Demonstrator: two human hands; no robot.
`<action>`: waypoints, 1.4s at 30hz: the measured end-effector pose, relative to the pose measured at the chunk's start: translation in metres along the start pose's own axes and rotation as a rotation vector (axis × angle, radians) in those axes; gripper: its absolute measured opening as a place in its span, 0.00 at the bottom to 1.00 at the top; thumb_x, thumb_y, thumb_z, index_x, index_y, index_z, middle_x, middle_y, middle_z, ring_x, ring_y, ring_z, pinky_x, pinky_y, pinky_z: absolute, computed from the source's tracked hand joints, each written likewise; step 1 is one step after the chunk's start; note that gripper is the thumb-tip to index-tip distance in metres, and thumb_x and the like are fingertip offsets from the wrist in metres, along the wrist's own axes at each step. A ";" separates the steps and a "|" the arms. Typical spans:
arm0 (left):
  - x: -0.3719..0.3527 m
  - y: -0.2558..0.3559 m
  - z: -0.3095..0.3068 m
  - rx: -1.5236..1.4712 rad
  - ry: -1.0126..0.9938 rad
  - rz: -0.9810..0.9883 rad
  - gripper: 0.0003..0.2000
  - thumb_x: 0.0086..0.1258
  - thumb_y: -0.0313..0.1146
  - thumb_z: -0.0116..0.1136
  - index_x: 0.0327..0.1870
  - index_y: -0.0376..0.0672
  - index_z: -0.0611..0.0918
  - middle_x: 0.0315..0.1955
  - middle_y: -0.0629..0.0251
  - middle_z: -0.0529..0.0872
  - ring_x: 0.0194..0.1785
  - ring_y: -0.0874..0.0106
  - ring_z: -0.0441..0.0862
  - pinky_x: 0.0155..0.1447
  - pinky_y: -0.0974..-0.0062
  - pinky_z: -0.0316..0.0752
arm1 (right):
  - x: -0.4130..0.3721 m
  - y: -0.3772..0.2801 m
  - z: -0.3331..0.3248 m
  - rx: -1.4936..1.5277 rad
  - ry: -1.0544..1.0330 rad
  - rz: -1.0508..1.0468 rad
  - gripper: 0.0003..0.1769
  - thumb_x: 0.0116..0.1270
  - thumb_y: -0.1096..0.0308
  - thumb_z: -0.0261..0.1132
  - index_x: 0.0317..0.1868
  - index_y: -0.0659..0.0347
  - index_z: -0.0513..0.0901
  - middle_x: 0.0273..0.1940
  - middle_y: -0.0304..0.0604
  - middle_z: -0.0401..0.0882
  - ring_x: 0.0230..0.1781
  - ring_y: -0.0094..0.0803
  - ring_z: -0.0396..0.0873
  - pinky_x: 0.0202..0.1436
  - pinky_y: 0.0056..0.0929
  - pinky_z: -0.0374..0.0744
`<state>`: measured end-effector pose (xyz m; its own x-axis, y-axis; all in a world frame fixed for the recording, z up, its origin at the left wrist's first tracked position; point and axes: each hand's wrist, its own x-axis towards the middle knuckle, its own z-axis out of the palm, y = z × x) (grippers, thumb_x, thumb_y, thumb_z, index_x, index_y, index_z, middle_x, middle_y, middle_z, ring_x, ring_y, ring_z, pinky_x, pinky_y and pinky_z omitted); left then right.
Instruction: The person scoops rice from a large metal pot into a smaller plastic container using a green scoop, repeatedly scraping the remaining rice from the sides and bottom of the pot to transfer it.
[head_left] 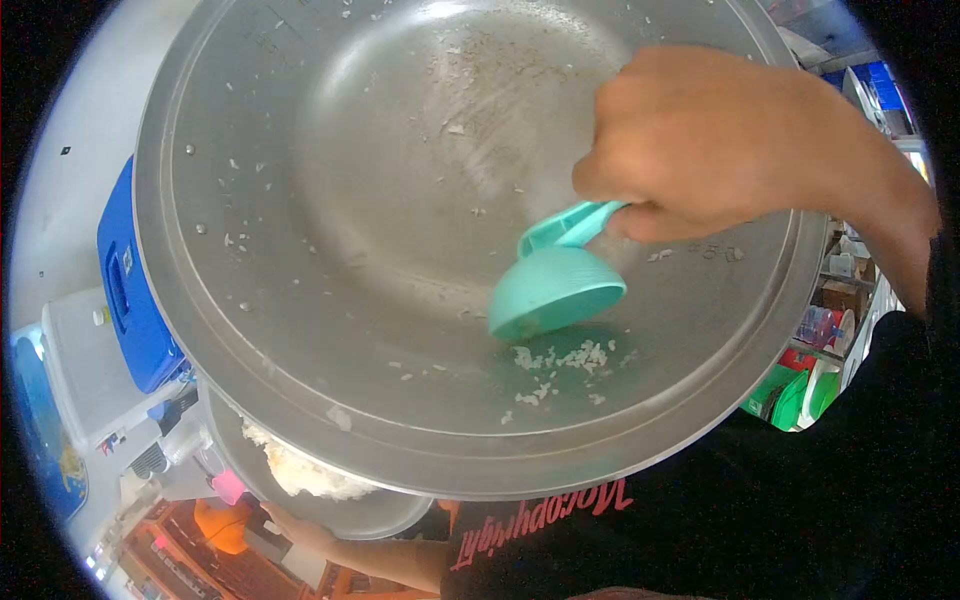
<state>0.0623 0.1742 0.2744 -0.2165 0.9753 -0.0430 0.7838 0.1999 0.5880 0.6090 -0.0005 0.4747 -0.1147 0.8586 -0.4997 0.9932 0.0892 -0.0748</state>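
A big steel pot [300, 150] is tipped toward me and fills most of the view, with scattered rice grains stuck to its inside. My right hand [700, 140] grips the handle of a teal scoop [555, 290], whose bowl faces down against the pot's lower wall. Just under the scoop lies a small patch of white rice [565, 360]. Below the pot's rim sits a smaller metal bowl [390, 510] holding a heap of rice [300, 470]. My left hand [295, 530] reaches out at that bowl's lower edge and holds it; its fingers are partly hidden.
A blue box [135, 290] and a white lidded container [80, 360] stand at the left behind the pot. Green plastic ware [795, 395] and shelves of goods show at the right. An orange object [220, 525] lies low at the bottom left.
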 end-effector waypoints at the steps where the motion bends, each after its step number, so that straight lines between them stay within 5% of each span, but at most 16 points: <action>1: -0.001 0.002 0.000 0.041 0.002 -0.007 0.29 0.85 0.48 0.36 0.78 0.38 0.66 0.78 0.51 0.66 0.80 0.56 0.63 0.82 0.63 0.57 | -0.004 0.001 -0.006 0.041 0.036 -0.035 0.13 0.59 0.59 0.73 0.27 0.61 0.86 0.20 0.50 0.82 0.21 0.46 0.83 0.27 0.43 0.77; 5: 0.010 -0.015 -0.004 0.017 -0.053 0.014 0.28 0.85 0.47 0.36 0.78 0.37 0.66 0.78 0.51 0.66 0.80 0.56 0.62 0.82 0.63 0.56 | -0.022 0.004 -0.018 0.008 0.073 -0.037 0.16 0.62 0.57 0.73 0.24 0.60 0.83 0.17 0.47 0.79 0.17 0.44 0.80 0.23 0.41 0.71; 8: 0.015 -0.033 -0.007 0.161 -0.015 0.151 0.28 0.86 0.44 0.37 0.77 0.34 0.67 0.77 0.49 0.67 0.80 0.55 0.63 0.82 0.62 0.56 | -0.022 0.008 -0.036 0.359 -0.282 0.089 0.17 0.65 0.58 0.72 0.24 0.60 0.83 0.15 0.44 0.77 0.17 0.40 0.78 0.22 0.37 0.69; 20: -0.004 -0.009 -0.004 0.067 -0.008 0.166 0.28 0.86 0.43 0.36 0.74 0.28 0.68 0.74 0.44 0.70 0.77 0.53 0.67 0.79 0.60 0.60 | -0.036 0.004 -0.023 0.550 0.000 0.114 0.17 0.64 0.57 0.73 0.28 0.63 0.84 0.18 0.45 0.77 0.18 0.37 0.78 0.23 0.36 0.70; 23: 0.007 -0.030 -0.003 0.145 0.020 0.248 0.29 0.86 0.46 0.37 0.73 0.28 0.70 0.73 0.44 0.71 0.76 0.53 0.69 0.78 0.60 0.62 | -0.026 0.005 0.002 0.300 0.204 0.153 0.16 0.64 0.58 0.72 0.30 0.64 0.86 0.19 0.48 0.79 0.20 0.38 0.79 0.25 0.39 0.72; 25: 0.008 -0.027 -0.001 0.024 0.011 0.203 0.29 0.86 0.47 0.38 0.73 0.28 0.71 0.73 0.44 0.72 0.76 0.53 0.69 0.78 0.61 0.62 | -0.015 -0.001 0.000 0.309 -0.168 0.185 0.16 0.67 0.59 0.68 0.37 0.67 0.88 0.28 0.55 0.83 0.31 0.50 0.84 0.38 0.44 0.80; 26: 0.007 -0.025 0.000 -0.092 -0.005 0.155 0.30 0.86 0.48 0.39 0.73 0.28 0.71 0.73 0.45 0.72 0.76 0.53 0.69 0.78 0.61 0.61 | -0.016 -0.005 0.000 0.303 -0.164 0.183 0.16 0.67 0.59 0.68 0.37 0.67 0.88 0.28 0.55 0.83 0.31 0.50 0.84 0.38 0.44 0.80; 28: 0.003 -0.015 0.001 -0.103 0.006 0.139 0.30 0.86 0.49 0.39 0.73 0.28 0.71 0.73 0.45 0.72 0.76 0.53 0.69 0.78 0.61 0.61 | -0.020 -0.014 0.000 0.352 0.149 0.091 0.14 0.63 0.61 0.72 0.31 0.65 0.86 0.20 0.48 0.79 0.19 0.39 0.78 0.26 0.39 0.72; 32: 0.015 -0.035 -0.001 -0.116 -0.015 0.157 0.31 0.85 0.50 0.40 0.73 0.28 0.71 0.73 0.45 0.71 0.76 0.53 0.68 0.78 0.62 0.61 | -0.039 -0.017 -0.026 0.282 0.213 0.017 0.13 0.62 0.62 0.73 0.30 0.66 0.86 0.19 0.47 0.79 0.19 0.37 0.77 0.25 0.38 0.72; 35: 0.012 -0.030 0.002 -0.182 -0.007 0.136 0.31 0.85 0.49 0.41 0.73 0.28 0.70 0.74 0.45 0.70 0.77 0.54 0.67 0.79 0.63 0.59 | -0.047 -0.023 -0.039 0.479 0.058 0.122 0.13 0.61 0.62 0.74 0.30 0.65 0.85 0.20 0.45 0.79 0.19 0.34 0.77 0.25 0.35 0.70; 42: -0.002 -0.010 0.000 -0.098 -0.027 0.157 0.30 0.85 0.48 0.39 0.74 0.29 0.70 0.75 0.45 0.69 0.79 0.54 0.64 0.81 0.64 0.56 | -0.066 -0.057 -0.056 0.521 0.257 0.119 0.15 0.65 0.63 0.73 0.28 0.65 0.80 0.22 0.38 0.74 0.21 0.22 0.71 0.27 0.29 0.67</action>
<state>0.0549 0.1701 0.2685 -0.0797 0.9962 0.0347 0.7460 0.0365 0.6650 0.5615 -0.0339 0.5599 0.0694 0.9481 -0.3104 0.8511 -0.2186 -0.4773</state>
